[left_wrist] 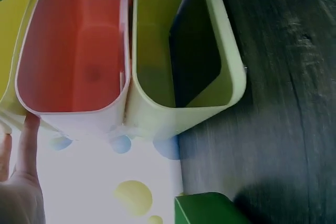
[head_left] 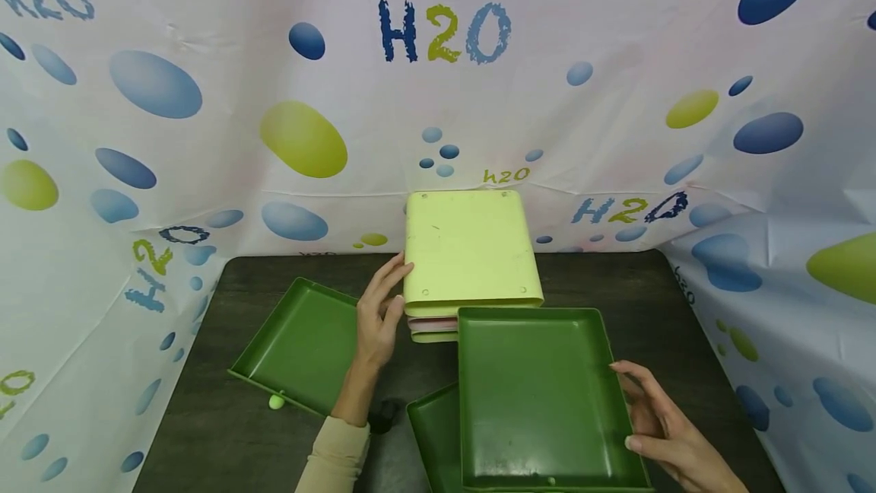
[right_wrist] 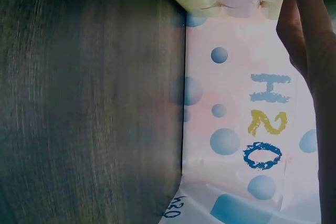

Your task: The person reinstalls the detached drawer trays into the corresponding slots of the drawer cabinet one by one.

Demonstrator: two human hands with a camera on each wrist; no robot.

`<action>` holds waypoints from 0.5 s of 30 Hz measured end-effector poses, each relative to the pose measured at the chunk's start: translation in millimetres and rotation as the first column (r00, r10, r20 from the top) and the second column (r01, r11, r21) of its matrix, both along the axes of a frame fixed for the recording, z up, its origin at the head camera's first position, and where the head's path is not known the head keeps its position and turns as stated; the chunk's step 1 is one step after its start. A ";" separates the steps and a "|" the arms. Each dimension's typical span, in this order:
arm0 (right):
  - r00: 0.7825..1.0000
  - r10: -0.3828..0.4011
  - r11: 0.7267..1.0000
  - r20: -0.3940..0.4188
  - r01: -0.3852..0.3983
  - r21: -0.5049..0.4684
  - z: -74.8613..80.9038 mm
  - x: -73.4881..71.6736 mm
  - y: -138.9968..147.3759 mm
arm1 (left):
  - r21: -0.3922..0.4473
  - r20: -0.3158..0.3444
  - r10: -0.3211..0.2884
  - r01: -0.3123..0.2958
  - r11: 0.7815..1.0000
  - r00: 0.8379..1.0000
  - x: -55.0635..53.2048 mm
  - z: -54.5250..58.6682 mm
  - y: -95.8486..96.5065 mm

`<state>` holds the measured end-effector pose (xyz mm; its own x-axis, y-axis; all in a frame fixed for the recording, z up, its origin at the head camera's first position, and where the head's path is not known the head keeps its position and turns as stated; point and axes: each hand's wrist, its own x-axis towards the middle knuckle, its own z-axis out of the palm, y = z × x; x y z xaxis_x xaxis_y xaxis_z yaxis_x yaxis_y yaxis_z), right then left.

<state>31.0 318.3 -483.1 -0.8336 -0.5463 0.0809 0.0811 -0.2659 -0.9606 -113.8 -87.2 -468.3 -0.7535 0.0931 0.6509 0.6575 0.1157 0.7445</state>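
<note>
A stacked drawer unit with a light yellow top stands at the table's back; its open compartments, including a red-lined one and a yellow-green one, show in the left wrist view. My left hand rests its fingers against the unit's left side. My right hand grips a green drawer by its right wall. This drawer is raised, hollow side up, and overlaps the unit's lower front in the head view. Inside the yellow-green compartment is a dark flat panel.
Another green drawer with a round light green knob lies at the left, partly behind my left forearm. Under the raised drawer shows part of a third green drawer. A printed curtain hangs behind the dark table.
</note>
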 end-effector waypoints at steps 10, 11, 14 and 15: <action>0.999 0.017 1.000 0.045 -0.017 0.001 3.0 -5.1 -9.5 | 0.089 0.074 -0.071 0.064 0.994 0.995 -1.5 -0.6 0.4; 0.998 0.018 1.000 0.056 -0.018 0.000 3.2 -5.8 -10.5 | 0.091 0.077 -0.071 0.064 0.994 0.995 -2.1 -1.6 0.3; 0.998 0.043 0.999 0.038 -0.042 -0.034 2.7 -9.3 -15.3 | 0.095 0.076 -0.073 0.066 0.993 0.994 -5.8 -7.8 -0.6; 0.999 0.047 0.998 0.025 -0.046 -0.038 2.3 -10.3 -17.5 | 0.097 0.072 -0.072 0.065 0.993 0.995 -7.6 -11.3 -1.1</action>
<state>20.6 300.8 -480.9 -0.8098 -0.5811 0.0807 0.1191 -0.2975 -0.9473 -121.4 -88.4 -479.6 -0.7945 0.0874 0.6010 0.6032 -0.0009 0.7976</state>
